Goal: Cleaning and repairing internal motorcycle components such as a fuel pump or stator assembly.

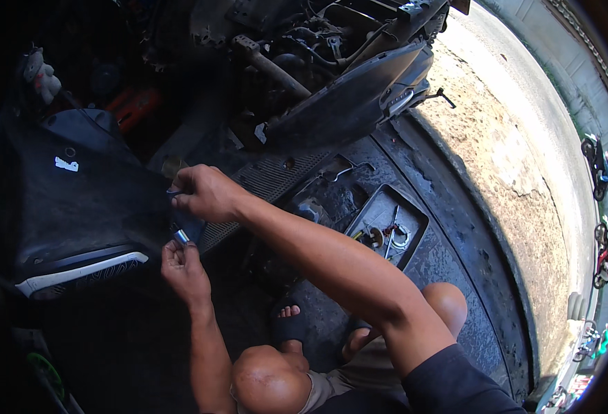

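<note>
My left hand [185, 272] is closed, with a short shiny metal cylinder [182, 237] upright at its fingertips. Above it, my right hand [206, 193] is closed in a pinch. A small dark bluish edge shows at its thumb, but what it holds cannot be made out. Both hands are beside the edge of a black scooter front panel [104, 200]. A brownish round piece [173, 167] shows dimly just beyond my right hand. Under my right forearm runs the scooter's ribbed footboard [280, 172].
A metal tray [420, 241] with loose parts and tools stands on the dark floor, right of my right forearm. Farther up is the scooter's opened rear body [345, 90] with bare frame and cables. A bent metal bracket [345, 169] lies near the tray. Parked motorbikes [599, 169] stand across the road.
</note>
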A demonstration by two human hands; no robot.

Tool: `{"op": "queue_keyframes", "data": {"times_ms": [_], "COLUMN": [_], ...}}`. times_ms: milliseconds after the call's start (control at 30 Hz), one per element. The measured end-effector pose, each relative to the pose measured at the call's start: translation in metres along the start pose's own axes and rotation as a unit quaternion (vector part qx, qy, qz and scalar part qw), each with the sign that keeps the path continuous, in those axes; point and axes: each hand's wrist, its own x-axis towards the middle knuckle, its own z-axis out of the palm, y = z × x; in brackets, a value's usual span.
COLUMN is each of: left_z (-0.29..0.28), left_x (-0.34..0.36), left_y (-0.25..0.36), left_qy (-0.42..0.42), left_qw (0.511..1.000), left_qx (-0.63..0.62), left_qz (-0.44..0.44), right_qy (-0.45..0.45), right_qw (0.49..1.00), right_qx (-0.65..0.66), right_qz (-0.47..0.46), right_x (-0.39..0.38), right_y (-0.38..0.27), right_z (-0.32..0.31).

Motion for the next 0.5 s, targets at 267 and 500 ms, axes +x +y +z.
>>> {"op": "queue_keyframes", "data": {"times_ms": [267, 500], "left_z": [-0.019, -0.009], "left_x": [-0.027, -0.022], "left_y": [0.084, 0.046], "left_qy": [-0.154, -0.143], "left_qw": [0.983, 0.983], "left_qx": [-0.095, 0.112], "left_qz": [-0.002, -0.009], "right_qy": [0.182, 0.343], "right_qw": [0.904, 0.896], "right_qx": [-0.361, -0.277], "right_qz": [-0.136, -0.061], "right_x": [-0.078, -0.211], "right_y": [-0.132, -0.183], "right_z": [-0.122, -0.194]}}
